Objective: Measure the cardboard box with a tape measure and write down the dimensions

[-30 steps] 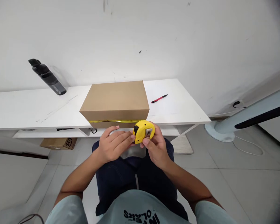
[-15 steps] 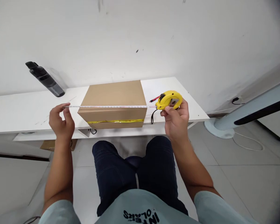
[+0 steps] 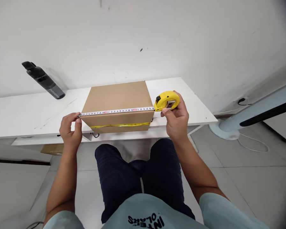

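A brown cardboard box [image 3: 119,95] sits on the white shelf, with a strip of yellow tape [image 3: 121,125] along its front face. Across the box's top front edge lies the white blade [image 3: 116,111] of a tape measure, its numbers facing up. My left hand [image 3: 71,130] pinches the blade's end hook at the box's left front corner. The yellow tape measure case [image 3: 167,100] is gripped in my right hand [image 3: 177,119], just past the right front corner. Part of the case is hidden by my fingers.
The white shelf [image 3: 38,114] runs along the wall. A dark bottle [image 3: 44,80] stands on it at the left. Right of the shelf, a pale blue upright appliance [image 3: 252,114] rises from the tiled floor. Under the shelf lies another piece of cardboard [image 3: 51,149].
My left hand has moved right, bringing the hook to the box's left corner. My right hand and the case have shifted slightly left. The blade has turned flat against the box edge.
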Motion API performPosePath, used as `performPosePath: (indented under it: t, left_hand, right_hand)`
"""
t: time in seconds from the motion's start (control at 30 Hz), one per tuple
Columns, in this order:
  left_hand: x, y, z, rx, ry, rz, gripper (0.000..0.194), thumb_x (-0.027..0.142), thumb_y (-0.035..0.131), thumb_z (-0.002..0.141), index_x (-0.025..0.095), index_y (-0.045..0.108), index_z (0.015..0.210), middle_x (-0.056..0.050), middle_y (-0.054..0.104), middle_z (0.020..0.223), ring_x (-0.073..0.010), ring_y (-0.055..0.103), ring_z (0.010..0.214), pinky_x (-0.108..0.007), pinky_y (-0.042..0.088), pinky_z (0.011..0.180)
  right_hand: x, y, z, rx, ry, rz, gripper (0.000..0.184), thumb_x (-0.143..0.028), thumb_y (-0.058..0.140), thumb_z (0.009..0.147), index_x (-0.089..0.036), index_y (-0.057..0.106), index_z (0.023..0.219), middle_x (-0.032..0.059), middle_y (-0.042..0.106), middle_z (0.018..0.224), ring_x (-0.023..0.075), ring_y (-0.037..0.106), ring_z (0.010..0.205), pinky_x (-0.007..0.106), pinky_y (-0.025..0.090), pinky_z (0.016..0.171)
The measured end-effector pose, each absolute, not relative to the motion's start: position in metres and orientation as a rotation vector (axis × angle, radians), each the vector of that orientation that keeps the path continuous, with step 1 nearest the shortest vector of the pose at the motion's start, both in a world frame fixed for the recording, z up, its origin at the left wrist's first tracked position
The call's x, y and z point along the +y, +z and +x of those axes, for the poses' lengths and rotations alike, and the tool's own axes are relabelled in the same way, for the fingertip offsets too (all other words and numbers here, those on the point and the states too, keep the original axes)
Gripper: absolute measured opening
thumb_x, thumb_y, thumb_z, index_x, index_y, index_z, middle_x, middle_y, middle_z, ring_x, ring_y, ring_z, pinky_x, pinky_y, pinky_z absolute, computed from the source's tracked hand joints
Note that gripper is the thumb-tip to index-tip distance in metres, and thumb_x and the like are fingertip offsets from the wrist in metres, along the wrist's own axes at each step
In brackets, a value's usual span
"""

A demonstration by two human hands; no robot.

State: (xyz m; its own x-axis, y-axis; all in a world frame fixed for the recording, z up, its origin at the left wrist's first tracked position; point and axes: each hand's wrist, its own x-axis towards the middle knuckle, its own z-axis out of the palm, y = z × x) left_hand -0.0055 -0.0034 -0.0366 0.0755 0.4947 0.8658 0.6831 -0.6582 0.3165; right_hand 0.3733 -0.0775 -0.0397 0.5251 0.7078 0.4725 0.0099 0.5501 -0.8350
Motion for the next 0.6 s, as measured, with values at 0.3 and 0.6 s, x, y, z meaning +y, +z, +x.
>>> performPosePath:
  t: [0.3,0.6]
  left_hand:
    - [-0.008,-0.037,-0.007,-1.155,-1.678,-2.250,0.029,0.038,0.057,0.102,0.032,0.072,0.126,-0.009,0.072,0.119,-0.0245,0.069,0.104,-0.046,0.055,0.096]
    - [-0.005,-0.046,-0.003,-1.316,-1.869,-2.193,0.031,0.048,0.059,0.100,0.026,0.073,0.118,-0.008,0.071,0.118,-0.0234,0.068,0.114,-0.045,0.058,0.097]
  right_hand:
    - [-0.077,-0.043,0.373,-0.921,0.491,-0.917,0.054,-0.031,0.074,0.077,-0.037,0.066,0.130,0.0024,0.065,0.121,0.0200,0.063,0.093,0.037,0.061,0.079]
    - [-0.079,-0.042,0.371,-0.916,0.508,-0.938,0.055,-0.035,0.074,0.077,-0.036,0.064,0.131,0.0025,0.064,0.112,0.0165,0.057,0.078,0.032,0.057,0.066]
